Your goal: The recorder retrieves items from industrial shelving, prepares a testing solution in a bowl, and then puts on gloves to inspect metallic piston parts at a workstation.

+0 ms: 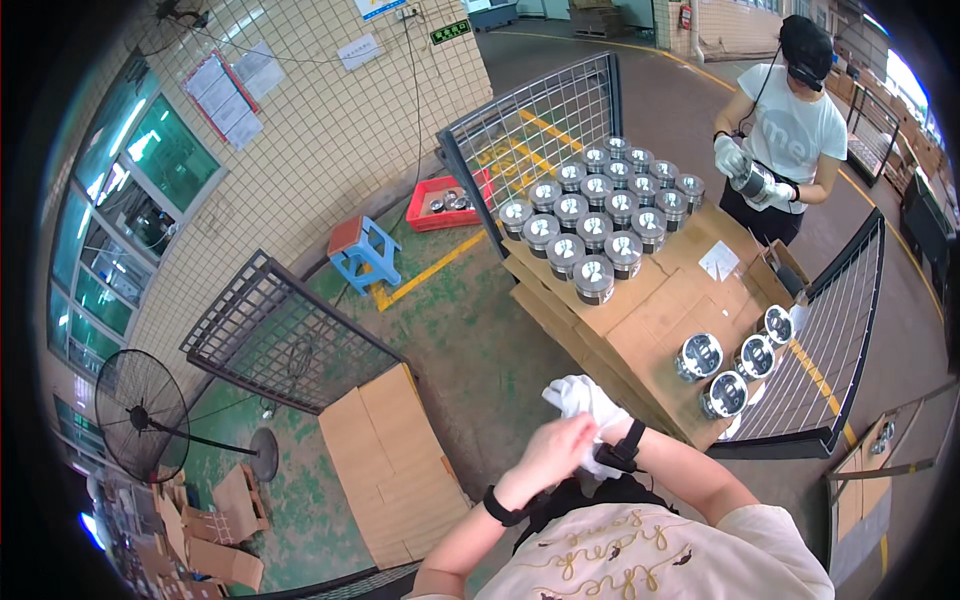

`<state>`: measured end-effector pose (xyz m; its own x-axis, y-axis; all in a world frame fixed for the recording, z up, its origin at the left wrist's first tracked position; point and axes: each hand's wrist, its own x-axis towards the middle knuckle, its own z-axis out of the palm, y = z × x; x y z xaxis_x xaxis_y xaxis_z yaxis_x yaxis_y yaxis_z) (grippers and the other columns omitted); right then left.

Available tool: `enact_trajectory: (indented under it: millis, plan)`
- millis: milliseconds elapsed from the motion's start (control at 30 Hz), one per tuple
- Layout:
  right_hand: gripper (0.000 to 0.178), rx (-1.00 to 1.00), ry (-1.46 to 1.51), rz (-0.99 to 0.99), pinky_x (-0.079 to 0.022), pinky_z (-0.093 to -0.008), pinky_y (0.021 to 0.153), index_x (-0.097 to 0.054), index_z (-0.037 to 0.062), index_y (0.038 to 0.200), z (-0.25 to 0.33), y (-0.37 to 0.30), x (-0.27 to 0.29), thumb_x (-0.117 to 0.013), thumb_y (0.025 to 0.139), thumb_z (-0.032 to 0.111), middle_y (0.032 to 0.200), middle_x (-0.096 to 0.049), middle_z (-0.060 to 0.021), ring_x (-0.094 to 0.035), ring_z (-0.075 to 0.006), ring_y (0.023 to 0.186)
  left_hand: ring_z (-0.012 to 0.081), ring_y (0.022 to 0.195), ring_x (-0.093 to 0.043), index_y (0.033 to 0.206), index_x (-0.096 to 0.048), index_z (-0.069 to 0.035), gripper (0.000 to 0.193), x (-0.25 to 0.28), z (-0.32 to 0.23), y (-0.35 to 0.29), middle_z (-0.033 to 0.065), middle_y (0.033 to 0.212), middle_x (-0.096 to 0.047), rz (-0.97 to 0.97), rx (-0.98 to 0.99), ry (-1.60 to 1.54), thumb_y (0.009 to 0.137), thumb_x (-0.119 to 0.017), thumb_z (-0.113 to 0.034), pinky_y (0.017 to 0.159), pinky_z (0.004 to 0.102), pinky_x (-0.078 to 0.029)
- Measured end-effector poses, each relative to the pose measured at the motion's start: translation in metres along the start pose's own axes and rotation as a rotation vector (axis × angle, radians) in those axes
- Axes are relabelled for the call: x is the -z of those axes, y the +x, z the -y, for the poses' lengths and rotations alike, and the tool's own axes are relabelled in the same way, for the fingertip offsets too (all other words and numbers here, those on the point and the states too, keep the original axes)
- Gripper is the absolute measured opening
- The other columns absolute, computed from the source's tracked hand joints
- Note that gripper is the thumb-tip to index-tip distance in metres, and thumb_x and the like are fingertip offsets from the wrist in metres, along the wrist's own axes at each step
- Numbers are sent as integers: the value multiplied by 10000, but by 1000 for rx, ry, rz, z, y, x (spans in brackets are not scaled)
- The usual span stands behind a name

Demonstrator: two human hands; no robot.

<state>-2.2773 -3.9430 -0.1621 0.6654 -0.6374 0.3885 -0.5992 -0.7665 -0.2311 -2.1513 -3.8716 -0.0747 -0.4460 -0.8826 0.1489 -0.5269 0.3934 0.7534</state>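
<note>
Your left hand (548,455) pinches the cuff of a white glove (583,400) that seems half drawn over your right hand (590,425), whose fingers are hidden. Cardboard-topped pallet (650,320) sits at two o'clock, with metal pistons (595,215) beyond. A co-worker (785,130) stands at one o'clock.

Blue stool (362,250), red crate (447,203), standing fan (142,402), flattened cardboard (395,465).

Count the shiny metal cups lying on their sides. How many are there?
4. The metal cups lie on the cardboard stack's near right end: one leftmost, one nearest the camera, one in the middle, one farthest, by the mesh panel. More may hide behind them.
</note>
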Motion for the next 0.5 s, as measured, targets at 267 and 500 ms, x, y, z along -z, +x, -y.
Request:
enact_trajectory:
  millis: [267, 500]
  plan:
    - [345, -590, 545, -38, -515, -420, 747, -575, 74, 1156, -13, -7, 42, -513, 818, 106, 870, -675, -134, -652, -317, 842, 56, 740, -558, 998, -620, -12, 111, 71, 38, -12, 1, 815, -640, -310, 342, -288, 950, -571, -100, 667, 223, -441]
    - [321, -801, 768, -90, -491, -392, 705, -542, 69, 1109, 31, 24, 97, -441, 981, 346, 728, -653, -93, -653, -288, 729, 164, 659, -582, 946, -691, -59, 97, 83, 37, -21, 42, 732, -634, -591, 203, 288, 855, -659, -66, 632, 281, -458]
